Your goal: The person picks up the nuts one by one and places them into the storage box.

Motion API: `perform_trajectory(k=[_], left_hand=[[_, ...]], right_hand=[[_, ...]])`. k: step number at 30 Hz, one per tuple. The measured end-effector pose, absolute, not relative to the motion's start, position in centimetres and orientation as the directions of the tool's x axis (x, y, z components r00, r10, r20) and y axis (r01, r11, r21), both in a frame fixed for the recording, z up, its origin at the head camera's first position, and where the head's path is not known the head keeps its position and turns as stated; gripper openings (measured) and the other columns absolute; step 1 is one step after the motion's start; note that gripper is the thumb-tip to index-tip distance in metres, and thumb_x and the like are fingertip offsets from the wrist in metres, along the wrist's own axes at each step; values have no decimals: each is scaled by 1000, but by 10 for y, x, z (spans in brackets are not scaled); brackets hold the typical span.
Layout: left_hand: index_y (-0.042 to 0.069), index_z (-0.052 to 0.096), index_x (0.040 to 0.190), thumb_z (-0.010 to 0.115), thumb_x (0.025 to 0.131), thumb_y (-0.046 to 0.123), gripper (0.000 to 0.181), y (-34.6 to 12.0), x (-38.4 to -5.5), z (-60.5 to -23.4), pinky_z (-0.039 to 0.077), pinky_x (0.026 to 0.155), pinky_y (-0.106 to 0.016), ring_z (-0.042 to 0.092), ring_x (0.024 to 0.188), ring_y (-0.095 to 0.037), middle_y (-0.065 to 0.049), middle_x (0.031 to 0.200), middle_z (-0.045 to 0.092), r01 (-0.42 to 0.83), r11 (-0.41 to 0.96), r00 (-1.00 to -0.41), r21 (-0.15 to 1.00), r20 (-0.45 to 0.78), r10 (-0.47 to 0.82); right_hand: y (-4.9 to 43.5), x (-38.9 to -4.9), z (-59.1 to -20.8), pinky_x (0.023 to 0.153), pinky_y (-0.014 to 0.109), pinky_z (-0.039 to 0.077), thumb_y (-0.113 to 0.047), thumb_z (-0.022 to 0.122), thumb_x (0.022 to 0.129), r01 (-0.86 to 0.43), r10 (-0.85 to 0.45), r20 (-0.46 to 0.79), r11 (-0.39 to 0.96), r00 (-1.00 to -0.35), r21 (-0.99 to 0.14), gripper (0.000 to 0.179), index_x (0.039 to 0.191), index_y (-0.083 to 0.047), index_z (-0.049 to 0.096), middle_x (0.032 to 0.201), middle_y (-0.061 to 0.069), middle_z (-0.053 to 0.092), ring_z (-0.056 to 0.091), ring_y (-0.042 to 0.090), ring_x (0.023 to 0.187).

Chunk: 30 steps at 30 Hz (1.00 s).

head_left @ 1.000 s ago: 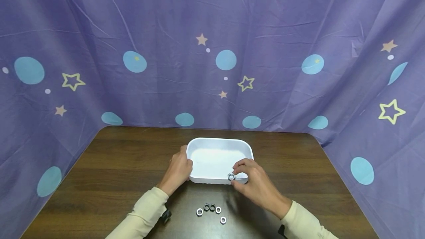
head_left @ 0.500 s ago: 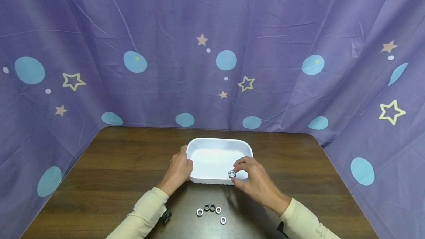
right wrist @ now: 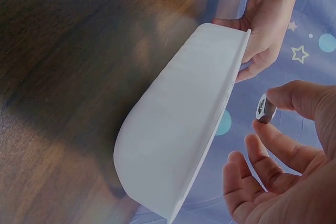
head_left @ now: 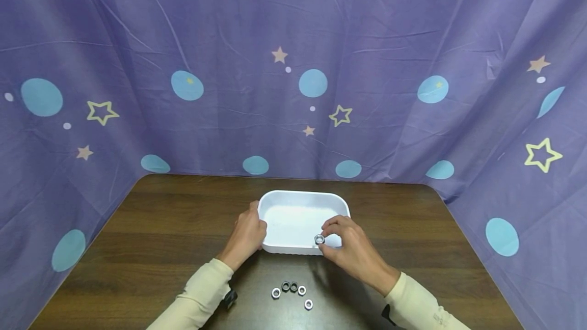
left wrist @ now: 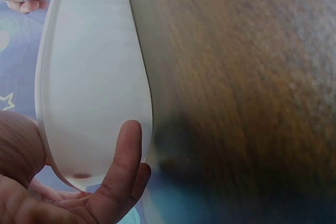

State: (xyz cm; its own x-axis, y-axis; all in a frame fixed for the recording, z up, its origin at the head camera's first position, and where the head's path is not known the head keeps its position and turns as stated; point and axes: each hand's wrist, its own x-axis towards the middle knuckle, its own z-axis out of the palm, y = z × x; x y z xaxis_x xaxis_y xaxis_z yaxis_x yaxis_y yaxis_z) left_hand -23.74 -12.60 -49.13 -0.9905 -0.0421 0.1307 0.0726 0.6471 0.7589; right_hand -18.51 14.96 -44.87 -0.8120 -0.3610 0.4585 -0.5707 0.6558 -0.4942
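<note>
A white rectangular tray (head_left: 293, 250) with rounded corners stands on the table. Its left end is gripped by my left hand (head_left: 245, 233), thumb at the near side; the left wrist view shows the fingers (left wrist: 126, 150) against the tray's outer wall (left wrist: 94, 77). Over the tray's near right corner, my right hand (head_left: 350, 248) pinches a silver hex nut (head_left: 319, 239) between thumb and index finger. In the right wrist view the nut (right wrist: 265, 108) is above the rim, apart from the tray (right wrist: 173, 119), and the other fingers are loosely bent.
Several more nuts (head_left: 294, 286) lie on the brown wooden table (head_left: 183, 233) in front of the tray, some dark and some silver. A purple curtain (head_left: 229, 90) with stars and blue dots hangs behind and along both sides.
The right hand with the nut has risen slightly and shifted a little away from me over the tray's near rim. The left hand and the tray have stayed in place.
</note>
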Motion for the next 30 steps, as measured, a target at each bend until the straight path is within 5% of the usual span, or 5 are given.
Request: perform_trajectory(k=[30], left_hand=[[-14,44,153,52,95,-9,59,-126,-237,-491,52,38,-31,63,52,-22,-39,119,68,59,642,-992,764,116,-47]], right_hand=[[143,-203,-457,91,40,58,-8,89,82,-517,-343,402,698,-849,-496,12,92,-11,82,108,-2,73,68,18,104]])
